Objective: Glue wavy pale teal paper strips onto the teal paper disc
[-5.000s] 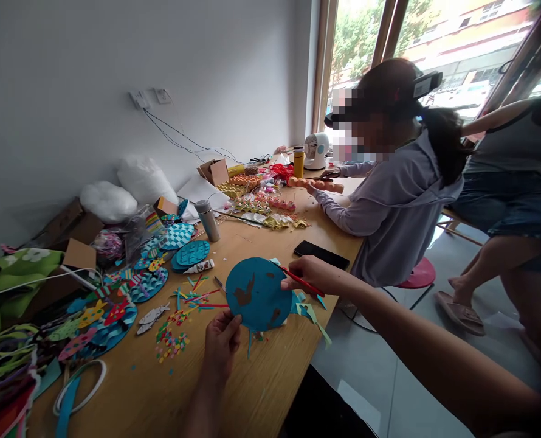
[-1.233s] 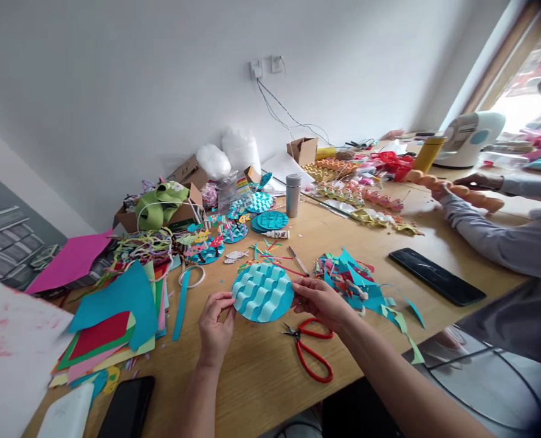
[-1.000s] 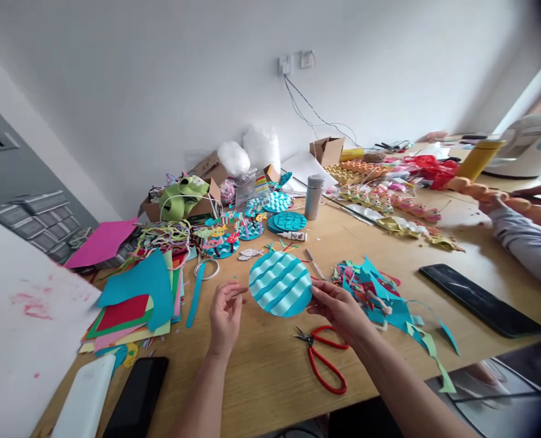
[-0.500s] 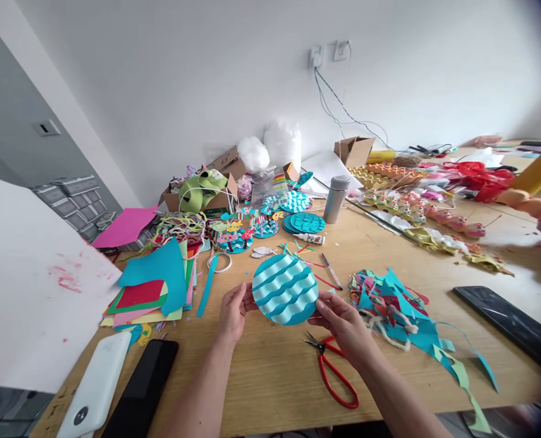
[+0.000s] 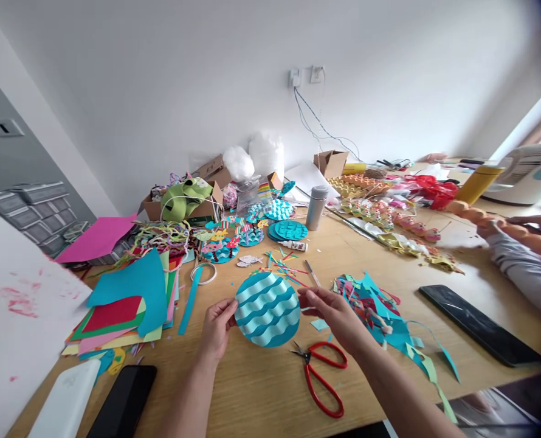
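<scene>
A round blue paper disc (image 5: 267, 309) with wavy pale-blue paper strips across its face is held up over the table. My left hand (image 5: 219, 322) pinches its left edge between thumb and fingers. At the opposite edge is my right hand (image 5: 327, 307), its fingers apart and the fingertips at or just beside the rim; the thumb is off the disc's face. Red-handled scissors (image 5: 318, 371) lie with handles spread below my right hand. A small light-blue paper piece (image 5: 318, 325) rests under that hand. Thin coloured paper strips (image 5: 282, 266) are scattered behind the disc.
Coloured paper sheets (image 5: 129, 292) are stacked left, near a white power bank (image 5: 65, 398) and a black phone (image 5: 122, 401). Paper scraps (image 5: 380, 310) and another phone (image 5: 478, 325) lie right. Decorated discs (image 5: 220, 249), a grey bottle (image 5: 317, 208) and another person's sleeve (image 5: 521, 267) are farther off.
The view has swung right, bringing in another person's arm and a white machine. My right thumb has drawn back from the disc's edge, while my left hand keeps its pinch.
</scene>
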Motion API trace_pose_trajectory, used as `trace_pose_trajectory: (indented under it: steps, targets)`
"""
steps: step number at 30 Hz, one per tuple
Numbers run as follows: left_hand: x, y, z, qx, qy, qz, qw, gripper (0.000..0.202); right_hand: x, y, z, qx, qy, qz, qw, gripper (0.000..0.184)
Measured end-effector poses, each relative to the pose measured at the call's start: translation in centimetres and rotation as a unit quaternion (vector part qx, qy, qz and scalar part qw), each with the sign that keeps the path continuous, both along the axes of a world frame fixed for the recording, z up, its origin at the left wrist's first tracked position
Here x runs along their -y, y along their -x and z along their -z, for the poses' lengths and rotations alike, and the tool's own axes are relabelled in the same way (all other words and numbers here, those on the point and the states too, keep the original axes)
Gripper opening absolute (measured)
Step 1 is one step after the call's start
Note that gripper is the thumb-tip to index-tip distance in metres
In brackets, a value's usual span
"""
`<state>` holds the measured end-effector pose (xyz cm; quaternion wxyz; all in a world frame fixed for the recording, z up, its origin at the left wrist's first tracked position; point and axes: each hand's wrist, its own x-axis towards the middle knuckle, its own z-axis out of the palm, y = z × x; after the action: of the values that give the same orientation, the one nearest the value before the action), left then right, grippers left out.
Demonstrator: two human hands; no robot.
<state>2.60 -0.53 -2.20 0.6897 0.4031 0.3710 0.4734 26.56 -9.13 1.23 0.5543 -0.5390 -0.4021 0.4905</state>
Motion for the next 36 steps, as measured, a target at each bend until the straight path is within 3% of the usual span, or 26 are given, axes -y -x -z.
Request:
trace_pose_trajectory:
  steps: [3, 6, 10, 14, 24, 31, 36]
  targets:
    - [0.2, 0.0, 0.1, -0.034, -0.028, 0.041, 0.998, 0.031, -1.5, -0.7, -2.1, 0.078, -0.015, 0.003, 0.997, 0.053]
    - [0.3, 0.1, 0.2, -0.052, -0.053, 0.067, 0.995, 0.03, -2.6, -0.4, -3.3, 0.152, -0.02, -0.052, 0.987, 0.051]
    - [0.3, 0.2, 0.0, -0.06, -0.061, 0.081, 0.993, 0.027, -3.4, 0.1, -2.8, 0.216, -0.029, -0.095, 0.971, 0.052]
    - [0.2, 0.2, 0.2, -0.072, -0.068, 0.086, 0.991, 0.03, -3.6, 0.3, -1.8, 0.209, -0.008, -0.105, 0.972, 0.046]
    - [0.2, 0.3, 0.7, -0.072, -0.054, 0.084, 0.992, 0.03, -2.6, 1.3, -2.3, 0.322, -0.024, -0.041, 0.945, 0.034]
    - [0.4, 0.1, 0.2, -0.068, -0.064, 0.066, 0.993, 0.035, -2.9, 1.6, -1.9, 0.284, -0.031, -0.039, 0.958, 0.035]
    - [0.3, 0.2, 0.0, -0.069, -0.072, 0.059, 0.993, 0.038, -3.3, 1.0, -1.9, 0.219, -0.033, -0.073, 0.972, 0.054]
